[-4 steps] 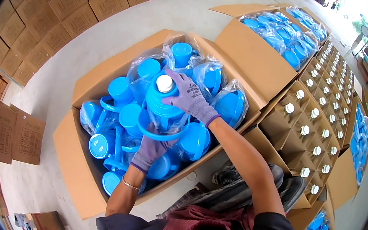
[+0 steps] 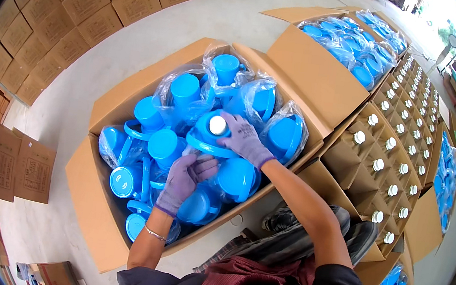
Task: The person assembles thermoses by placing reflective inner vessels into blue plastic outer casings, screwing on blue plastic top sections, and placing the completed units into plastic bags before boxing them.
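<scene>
In the middle of the frame, a blue jug (image 2: 202,126) with a white cap (image 2: 217,125) sits in a big brown box (image 2: 96,206) with other blue plastic things (image 2: 165,145), some in clear bags (image 2: 262,94). The right hand (image 2: 245,140), in a purple glove, is on top of the jug, by the cap; I cannot tell if its grip is tight. The left hand (image 2: 182,182), gloved too, is just below the jug, its grip loose and apart. White-topped bottles (image 2: 378,164) stand at the right of the frame, and brown boxes (image 2: 137,3) are piled at the upper left
</scene>
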The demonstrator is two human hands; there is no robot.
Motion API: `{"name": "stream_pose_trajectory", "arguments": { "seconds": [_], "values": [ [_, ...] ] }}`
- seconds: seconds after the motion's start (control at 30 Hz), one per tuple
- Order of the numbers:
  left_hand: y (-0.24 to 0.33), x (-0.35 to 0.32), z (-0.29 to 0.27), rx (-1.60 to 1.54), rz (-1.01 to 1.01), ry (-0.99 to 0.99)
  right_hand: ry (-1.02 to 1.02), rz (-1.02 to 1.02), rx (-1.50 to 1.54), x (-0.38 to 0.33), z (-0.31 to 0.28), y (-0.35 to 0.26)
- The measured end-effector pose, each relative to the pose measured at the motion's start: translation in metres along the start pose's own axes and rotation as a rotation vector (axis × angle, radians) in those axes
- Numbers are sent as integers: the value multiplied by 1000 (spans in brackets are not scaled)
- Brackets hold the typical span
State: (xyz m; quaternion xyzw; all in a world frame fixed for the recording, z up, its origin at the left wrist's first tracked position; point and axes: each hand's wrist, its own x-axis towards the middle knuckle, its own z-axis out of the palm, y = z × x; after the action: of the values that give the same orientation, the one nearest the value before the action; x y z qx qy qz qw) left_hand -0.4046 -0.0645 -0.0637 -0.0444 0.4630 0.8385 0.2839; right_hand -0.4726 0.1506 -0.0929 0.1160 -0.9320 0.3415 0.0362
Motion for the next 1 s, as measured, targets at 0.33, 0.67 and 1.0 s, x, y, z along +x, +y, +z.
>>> {"name": "stream_pose_trajectory", "arguments": {
  "seconds": [0.33,0.67,1.0],
  "values": [
    [82,189,-19,1769,651,725,19,-186,249,-118,1,-87],
    [114,192,-52,1631,633,704,275,-35,291,-224,-46,-27],
    [290,-33,210,1152,993,-83,607,-213,68,-194,-152,-56]
  ]
}}
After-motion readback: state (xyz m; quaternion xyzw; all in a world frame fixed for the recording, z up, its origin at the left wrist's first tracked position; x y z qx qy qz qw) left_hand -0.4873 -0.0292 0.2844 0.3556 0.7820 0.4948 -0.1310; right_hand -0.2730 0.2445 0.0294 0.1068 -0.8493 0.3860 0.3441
